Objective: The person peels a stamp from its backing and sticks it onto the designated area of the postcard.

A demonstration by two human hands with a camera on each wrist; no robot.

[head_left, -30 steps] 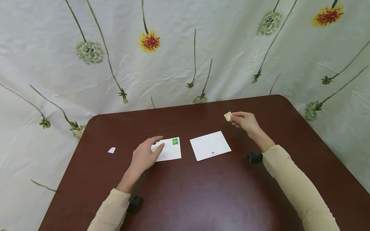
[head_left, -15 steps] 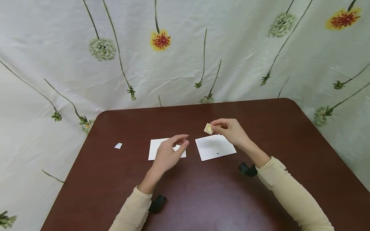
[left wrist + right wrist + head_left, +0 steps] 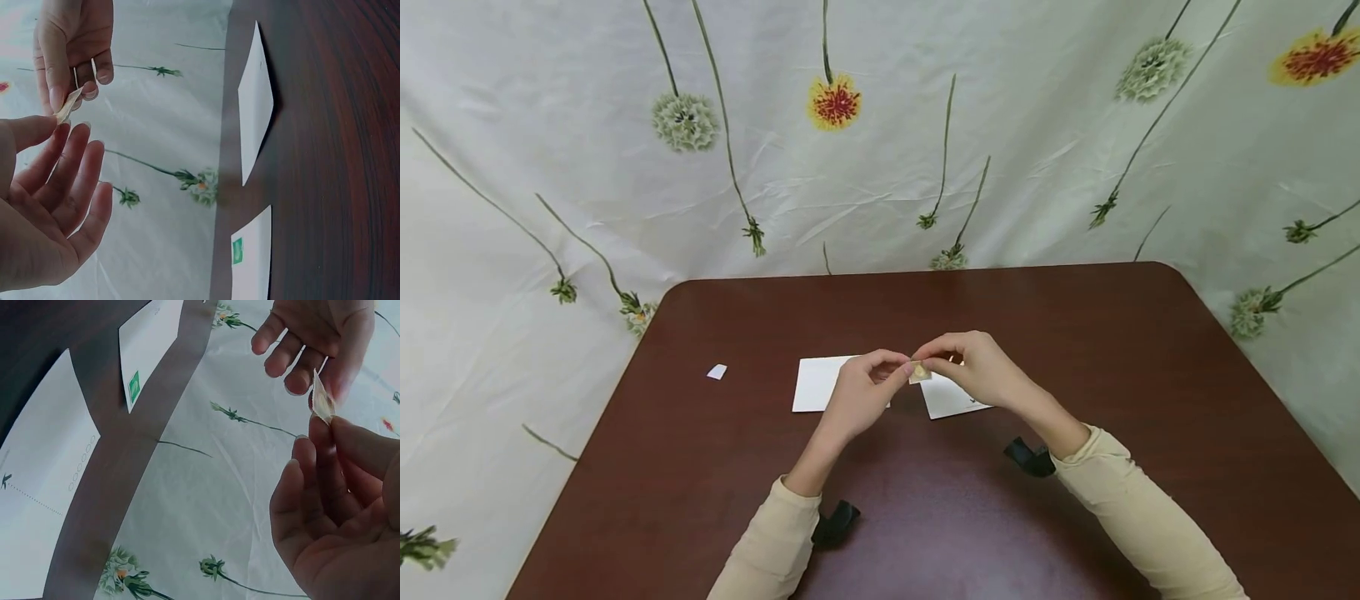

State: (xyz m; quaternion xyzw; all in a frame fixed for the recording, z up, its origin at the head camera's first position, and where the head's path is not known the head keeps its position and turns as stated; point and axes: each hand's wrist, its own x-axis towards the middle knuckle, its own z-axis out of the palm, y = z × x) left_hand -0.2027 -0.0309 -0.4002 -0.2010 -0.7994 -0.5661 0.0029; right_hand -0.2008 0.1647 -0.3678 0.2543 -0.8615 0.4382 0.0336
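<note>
Left hand [image 3: 853,396], right hand [image 3: 983,371]: fingers of both pinch a pale postage stamp [image 3: 920,374], held above the surface [image 3: 925,500]. Bird-marked envelope [image 3: 949,401] lies below, toward the surface's right edge; green-stamped envelope [image 3: 816,384] toward the left. Neither hand nearer.

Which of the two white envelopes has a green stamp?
The left envelope in the head view: wrist views show its green stamp; the right envelope shows none.

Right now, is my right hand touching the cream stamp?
Touching: the right wrist view shows the right hand pinching the cream stamp by one corner.
</note>
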